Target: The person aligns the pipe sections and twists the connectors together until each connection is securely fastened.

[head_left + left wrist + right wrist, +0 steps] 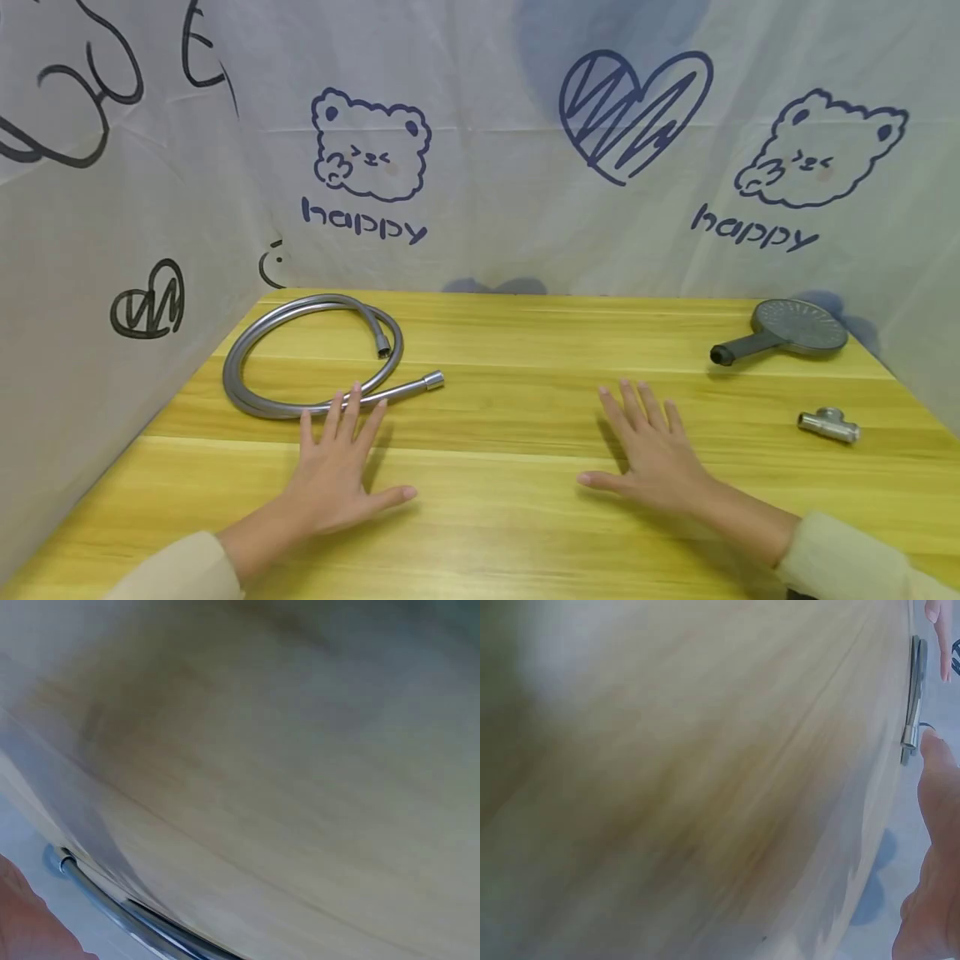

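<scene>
My left hand (337,479) is spread with straight fingers, its fingertips just in front of a coiled metal shower hose (238,379) in the head view; whether they touch it I cannot tell. Both hose ends carry metal fittings. To the right, my right hand (660,462) is spread too and holds nothing. Beyond it a grey shower head (801,327) lies with its handle pointing left and toward me. A small metal T-shaped fitting (828,425) lies right of that hand. The left wrist view catches part of the hose (112,906) beside a bit of hand.
The objects lie on a yellow wood-grain table (510,417). A white cloth (495,183) with drawn bears, hearts and lettering hangs behind it and along the left and right sides.
</scene>
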`<act>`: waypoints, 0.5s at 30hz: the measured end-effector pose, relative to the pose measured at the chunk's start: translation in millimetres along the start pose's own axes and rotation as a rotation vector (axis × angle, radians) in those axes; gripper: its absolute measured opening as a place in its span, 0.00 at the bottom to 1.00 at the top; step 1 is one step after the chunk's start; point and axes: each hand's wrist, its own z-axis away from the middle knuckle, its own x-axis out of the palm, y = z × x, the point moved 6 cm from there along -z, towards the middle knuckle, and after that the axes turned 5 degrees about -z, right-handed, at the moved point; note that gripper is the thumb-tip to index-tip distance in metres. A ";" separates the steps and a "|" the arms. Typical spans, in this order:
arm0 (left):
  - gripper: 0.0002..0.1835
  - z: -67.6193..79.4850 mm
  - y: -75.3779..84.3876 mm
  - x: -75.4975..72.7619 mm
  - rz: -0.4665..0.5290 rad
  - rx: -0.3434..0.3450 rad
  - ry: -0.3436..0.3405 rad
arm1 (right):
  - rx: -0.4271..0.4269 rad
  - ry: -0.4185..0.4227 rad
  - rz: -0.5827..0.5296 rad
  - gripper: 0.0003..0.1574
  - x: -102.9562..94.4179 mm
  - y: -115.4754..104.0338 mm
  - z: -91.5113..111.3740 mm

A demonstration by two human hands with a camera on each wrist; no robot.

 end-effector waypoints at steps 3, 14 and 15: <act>0.56 0.1 -2.8 0.8 0.008 -0.005 -0.001 | -0.013 -0.001 0.000 0.67 1.7 -3.4 -2.9; 0.57 1.9 -15.1 1.6 0.013 -0.013 0.004 | -0.096 0.000 0.029 0.67 7.8 -22.9 -18.6; 0.57 1.9 -16.3 1.6 0.012 -0.015 0.002 | -0.104 0.006 0.031 0.67 8.5 -24.7 -20.2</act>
